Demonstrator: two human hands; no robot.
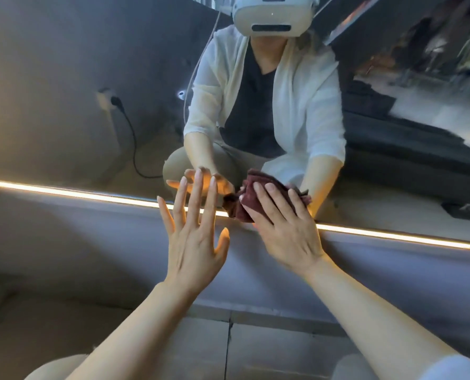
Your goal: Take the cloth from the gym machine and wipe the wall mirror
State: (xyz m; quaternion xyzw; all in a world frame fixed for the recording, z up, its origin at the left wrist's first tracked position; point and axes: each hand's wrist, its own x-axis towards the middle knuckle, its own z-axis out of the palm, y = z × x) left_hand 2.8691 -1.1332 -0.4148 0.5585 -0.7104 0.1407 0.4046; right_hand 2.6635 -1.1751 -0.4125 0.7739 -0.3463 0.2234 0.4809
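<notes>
Wiping underway: crumpled maroon cloth [245, 207] pressed flat-fingered by right hand [288, 231] against wall mirror [64, 91] just above glowing light strip [392, 235], left hand [192, 242] spread beside, next likely sweeping upward.

Glowing light strip [77, 192], grey wall [91, 242]

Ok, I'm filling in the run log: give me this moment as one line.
stage: wiping | right hand: presses cloth on wall mirror, low edge | left hand: open, fingers spread, holds nothing
</notes>
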